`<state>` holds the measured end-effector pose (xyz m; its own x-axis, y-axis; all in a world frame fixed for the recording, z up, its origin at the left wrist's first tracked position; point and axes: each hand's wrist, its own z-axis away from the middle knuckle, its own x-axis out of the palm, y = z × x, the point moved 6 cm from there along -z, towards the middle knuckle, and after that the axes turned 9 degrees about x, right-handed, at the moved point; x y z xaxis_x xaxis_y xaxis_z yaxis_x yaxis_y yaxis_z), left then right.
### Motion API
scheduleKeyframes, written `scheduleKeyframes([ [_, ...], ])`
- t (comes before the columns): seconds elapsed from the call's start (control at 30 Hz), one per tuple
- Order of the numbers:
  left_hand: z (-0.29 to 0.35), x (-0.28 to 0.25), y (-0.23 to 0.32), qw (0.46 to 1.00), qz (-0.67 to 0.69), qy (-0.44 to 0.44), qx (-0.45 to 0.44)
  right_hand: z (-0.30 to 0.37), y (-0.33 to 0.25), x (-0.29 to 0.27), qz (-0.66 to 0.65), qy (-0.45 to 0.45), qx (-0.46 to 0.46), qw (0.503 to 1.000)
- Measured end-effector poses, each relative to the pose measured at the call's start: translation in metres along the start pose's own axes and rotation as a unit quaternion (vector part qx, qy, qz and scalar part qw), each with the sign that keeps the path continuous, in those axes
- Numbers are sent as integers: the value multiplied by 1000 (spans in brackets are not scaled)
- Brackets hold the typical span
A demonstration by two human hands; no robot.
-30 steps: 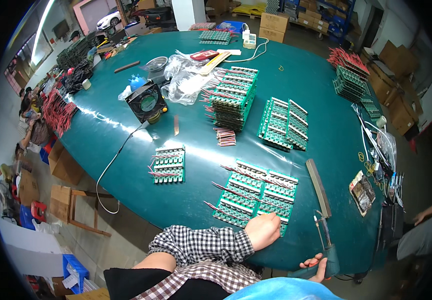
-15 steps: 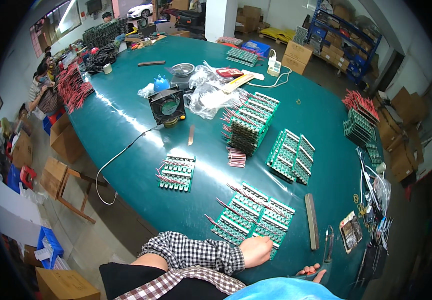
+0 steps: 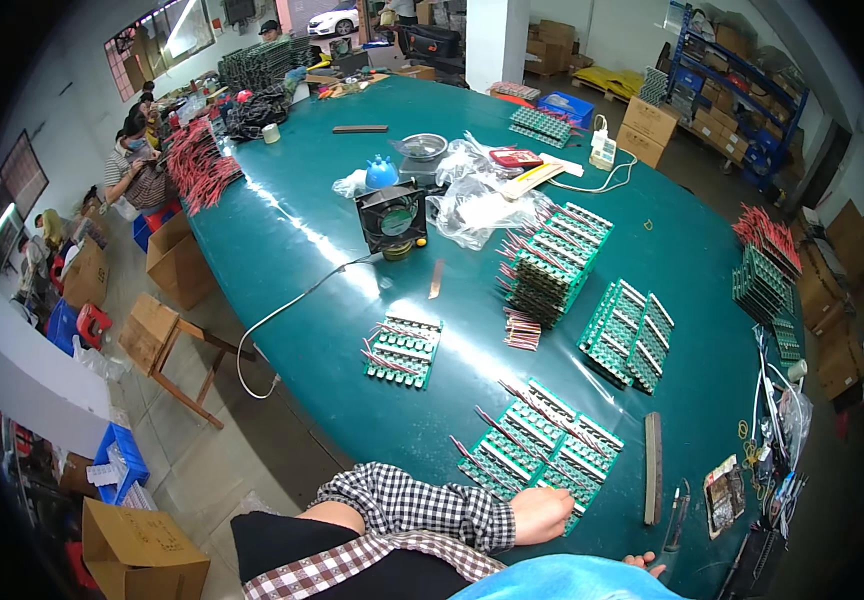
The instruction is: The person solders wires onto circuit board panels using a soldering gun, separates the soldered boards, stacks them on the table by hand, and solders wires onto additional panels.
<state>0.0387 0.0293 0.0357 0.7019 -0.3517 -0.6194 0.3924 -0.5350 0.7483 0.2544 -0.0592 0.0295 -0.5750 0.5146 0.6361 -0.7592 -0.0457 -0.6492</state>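
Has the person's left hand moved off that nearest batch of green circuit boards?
No. The left hand still rests on the near edge of the circuit boards; only the camera view shifted.

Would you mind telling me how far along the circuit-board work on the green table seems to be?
Done, apparently: tall stack of wired boards and a second batch. In hand: the left hand rests on the near board panel; the right hand is barely visible. Left: probably the small board group.

A large green table [image 3: 282,250] is covered with stacks of circuit boards [image 3: 544,452]; beyond them a black fan [image 3: 392,218] and plastic bags [image 3: 482,205] are set.
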Motion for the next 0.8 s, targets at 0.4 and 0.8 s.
scheduleKeyframes([
  [0.4,2,1,1,1000,-6,7,15,-4,3,-19,-14,-24,2,1000],
  [0.8,2,0,3,999,-23,26,16,2,6,-4,-57,-109,29,992],
])
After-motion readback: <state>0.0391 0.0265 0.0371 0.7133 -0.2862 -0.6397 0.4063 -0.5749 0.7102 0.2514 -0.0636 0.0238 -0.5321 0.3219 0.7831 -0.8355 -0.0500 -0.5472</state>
